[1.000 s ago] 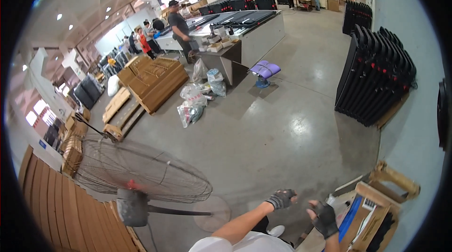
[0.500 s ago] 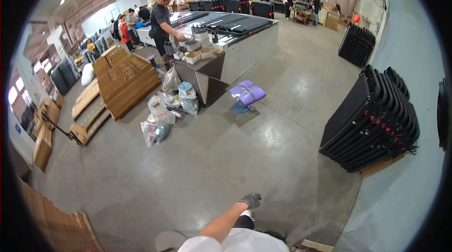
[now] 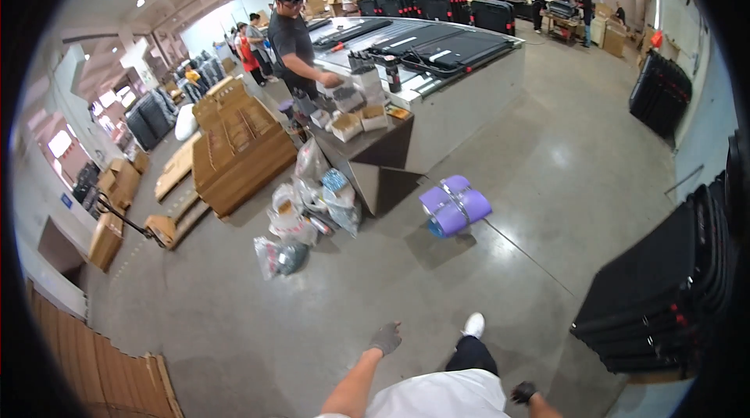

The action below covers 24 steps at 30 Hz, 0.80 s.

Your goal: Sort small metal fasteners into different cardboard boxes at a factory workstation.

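My left hand (image 3: 385, 338), in a grey glove with bare fingertips, hangs over the concrete floor (image 3: 312, 324) in front of my white shirt. Its fingers are loosely apart and hold nothing. Low at the right, my right hand (image 3: 524, 393) in a dark glove hangs beside my body; its fingers are too small and dark to read. Neither hand touches anything that I can see. Ahead stands a stool (image 3: 457, 205) with a purple padded seat bound with straps. One white shoe (image 3: 474, 325) shows on the floor between my hands.
Black folded panels (image 3: 648, 277) lean in a stack at the right wall. Filled plastic bags (image 3: 336, 199) lie beside a dark metal stand (image 3: 398, 156) with small boxes. A person (image 3: 293, 43) works at a long table (image 3: 484, 78). Cardboard (image 3: 242, 144) and a pallet jack (image 3: 129, 219) are left.
The stool and right-hand stack appear nearer, and the view has turned left. My right hand has come into view, and my left hand has swung a little to the left.
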Each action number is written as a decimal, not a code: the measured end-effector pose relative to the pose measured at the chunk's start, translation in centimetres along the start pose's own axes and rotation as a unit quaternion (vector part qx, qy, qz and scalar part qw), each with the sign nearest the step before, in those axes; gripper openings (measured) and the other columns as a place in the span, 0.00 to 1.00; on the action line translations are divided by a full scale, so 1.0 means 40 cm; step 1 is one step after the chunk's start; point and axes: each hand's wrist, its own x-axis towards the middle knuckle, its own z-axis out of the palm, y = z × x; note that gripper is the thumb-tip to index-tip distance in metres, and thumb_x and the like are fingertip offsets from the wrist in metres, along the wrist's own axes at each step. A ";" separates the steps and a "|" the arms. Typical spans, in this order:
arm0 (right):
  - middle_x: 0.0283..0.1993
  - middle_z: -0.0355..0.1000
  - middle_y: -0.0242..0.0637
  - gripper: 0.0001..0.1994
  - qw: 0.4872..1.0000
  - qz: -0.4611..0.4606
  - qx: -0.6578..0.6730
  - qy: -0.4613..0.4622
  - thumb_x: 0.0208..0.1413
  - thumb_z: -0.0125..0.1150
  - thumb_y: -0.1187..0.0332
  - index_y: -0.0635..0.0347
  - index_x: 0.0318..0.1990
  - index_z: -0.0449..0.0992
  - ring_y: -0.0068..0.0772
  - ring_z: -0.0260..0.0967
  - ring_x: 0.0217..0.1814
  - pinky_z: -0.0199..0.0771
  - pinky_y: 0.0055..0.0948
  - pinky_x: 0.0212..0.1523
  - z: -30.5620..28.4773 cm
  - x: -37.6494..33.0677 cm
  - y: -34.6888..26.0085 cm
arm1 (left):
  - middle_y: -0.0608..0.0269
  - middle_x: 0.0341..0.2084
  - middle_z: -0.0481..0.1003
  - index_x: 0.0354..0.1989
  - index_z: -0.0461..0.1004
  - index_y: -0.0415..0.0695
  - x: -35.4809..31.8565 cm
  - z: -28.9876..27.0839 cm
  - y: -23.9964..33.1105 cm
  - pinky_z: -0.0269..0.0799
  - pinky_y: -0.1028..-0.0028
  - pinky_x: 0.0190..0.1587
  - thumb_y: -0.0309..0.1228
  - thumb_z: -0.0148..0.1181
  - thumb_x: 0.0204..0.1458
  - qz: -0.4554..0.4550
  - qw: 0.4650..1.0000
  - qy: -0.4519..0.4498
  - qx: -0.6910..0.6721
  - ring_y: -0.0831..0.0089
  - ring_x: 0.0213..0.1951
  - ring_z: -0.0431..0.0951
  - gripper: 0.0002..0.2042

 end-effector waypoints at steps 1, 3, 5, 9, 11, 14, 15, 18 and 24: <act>0.41 0.80 0.41 0.15 0.964 0.156 0.203 -0.068 0.54 0.53 0.57 0.55 0.40 0.80 0.45 0.78 0.36 0.77 0.41 0.39 -0.183 0.061 -0.171 | 0.52 0.36 0.80 0.44 0.78 0.42 0.053 -0.042 -0.036 0.74 0.63 0.47 0.38 0.61 0.49 -0.011 1.000 0.005 0.025 0.57 0.42 0.80 0.16; 0.37 0.76 0.55 0.19 0.930 0.021 -0.341 0.133 0.55 0.46 0.60 0.65 0.31 0.80 0.52 0.76 0.38 0.74 0.45 0.40 -0.519 0.140 -0.480 | 0.55 0.34 0.81 0.48 0.75 0.40 0.139 -0.073 -0.076 0.76 0.71 0.44 0.28 0.62 0.47 -0.064 0.997 -0.020 0.026 0.66 0.38 0.81 0.17; 0.35 0.74 0.59 0.20 0.860 -0.099 -0.382 0.323 0.56 0.43 0.59 0.66 0.30 0.79 0.57 0.74 0.38 0.72 0.49 0.41 -0.783 0.184 -0.943 | 0.56 0.33 0.80 0.47 0.75 0.39 0.174 -0.100 -0.189 0.76 0.72 0.41 0.27 0.62 0.48 -0.102 0.994 0.042 0.019 0.68 0.36 0.81 0.17; 0.34 0.77 0.41 0.10 0.882 -0.295 0.038 0.366 0.52 0.58 0.68 0.63 0.39 0.78 0.31 0.74 0.36 0.73 0.30 0.41 -1.166 0.192 -1.558 | 0.57 0.31 0.79 0.47 0.75 0.38 0.405 -0.099 -0.140 0.75 0.74 0.35 0.25 0.60 0.50 -0.224 0.951 0.096 -0.192 0.71 0.30 0.80 0.14; 0.35 0.77 0.38 0.12 0.876 -0.360 0.053 0.315 0.52 0.59 0.69 0.64 0.42 0.77 0.28 0.72 0.36 0.73 0.29 0.41 -1.226 0.208 -1.816 | 0.58 0.30 0.79 0.47 0.75 0.38 0.539 -0.099 -0.147 0.75 0.74 0.34 0.25 0.60 0.51 -0.231 0.940 0.098 -0.230 0.71 0.29 0.80 0.14; 0.37 0.76 0.35 0.13 0.905 -0.370 -0.049 0.201 0.55 0.59 0.67 0.64 0.45 0.75 0.27 0.72 0.40 0.72 0.28 0.45 -1.223 0.271 -2.083 | 0.58 0.29 0.79 0.46 0.75 0.37 0.791 -0.102 -0.173 0.75 0.73 0.33 0.26 0.60 0.52 -0.222 0.930 0.099 -0.275 0.71 0.29 0.80 0.13; 0.38 0.76 0.35 0.13 0.914 -0.363 -0.095 0.151 0.56 0.59 0.65 0.63 0.46 0.75 0.27 0.72 0.42 0.71 0.29 0.47 -1.229 0.312 -2.136 | 0.58 0.29 0.79 0.45 0.75 0.36 0.896 -0.128 -0.175 0.74 0.73 0.33 0.27 0.60 0.52 -0.209 0.931 0.101 -0.280 0.71 0.29 0.80 0.13; 0.43 0.77 0.35 0.15 0.935 -0.291 -0.202 0.025 0.58 0.60 0.63 0.61 0.47 0.76 0.28 0.72 0.47 0.70 0.29 0.52 -1.209 0.396 -2.289 | 0.59 0.29 0.79 0.43 0.76 0.37 1.199 -0.236 -0.168 0.74 0.72 0.34 0.28 0.60 0.52 -0.178 0.920 0.115 -0.330 0.70 0.30 0.80 0.11; 0.48 0.76 0.41 0.18 0.968 -0.082 -0.239 -0.007 0.58 0.60 0.61 0.62 0.51 0.74 0.32 0.72 0.51 0.69 0.31 0.55 -1.282 0.545 -2.493 | 0.56 0.28 0.79 0.40 0.78 0.39 1.711 -0.624 -0.063 0.74 0.69 0.36 0.31 0.61 0.51 -0.034 0.967 0.132 -0.216 0.69 0.33 0.79 0.11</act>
